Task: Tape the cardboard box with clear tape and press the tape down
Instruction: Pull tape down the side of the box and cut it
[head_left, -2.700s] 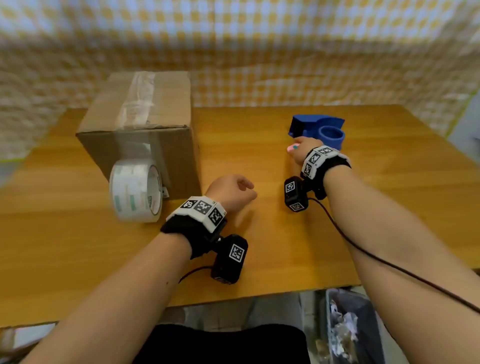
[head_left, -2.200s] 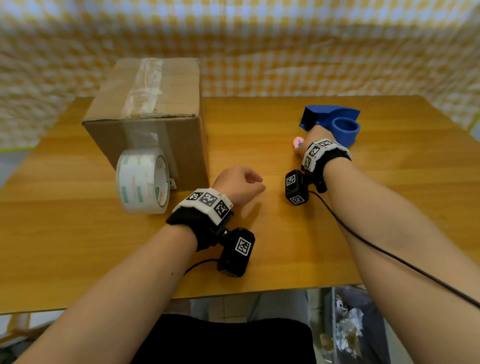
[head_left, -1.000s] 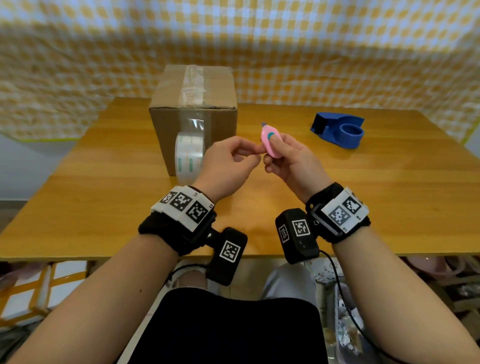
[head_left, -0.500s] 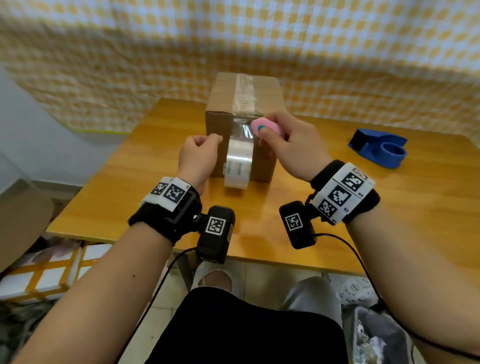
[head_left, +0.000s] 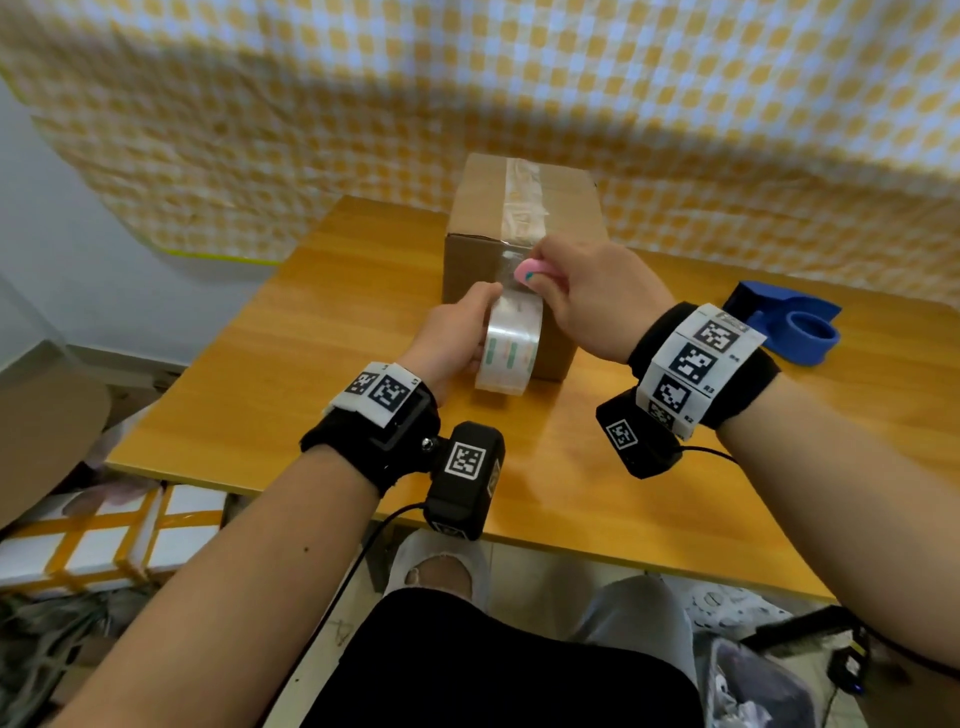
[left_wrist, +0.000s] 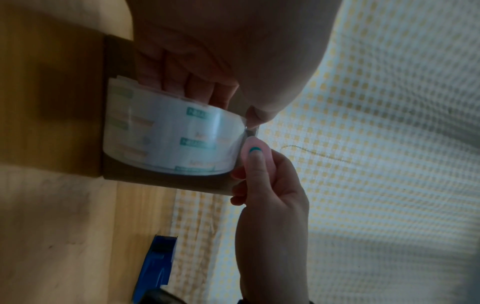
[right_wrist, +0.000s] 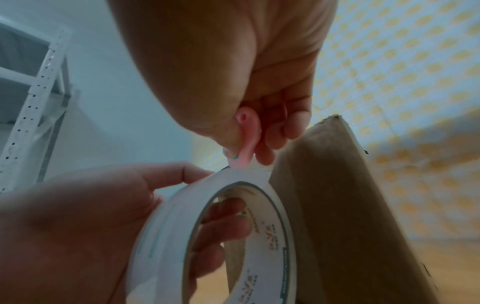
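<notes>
A brown cardboard box stands on the wooden table, with a strip of clear tape along its top. The strip runs down the front face to a roll of clear tape. My left hand grips that roll in front of the box, fingers through its core. My right hand pinches a small pink cutter with a teal button. The cutter's tip touches the tape just above the roll, close to the box.
A blue tape dispenser sits on the table to the right, also visible as the blue dispenser in the left wrist view. A yellow checked cloth hangs behind. White boxes lie on the floor at left.
My right hand picked the pink cutter up from beside the dispenser and brought it to the tape at the box front. My left hand left the table and took hold of the roll.
</notes>
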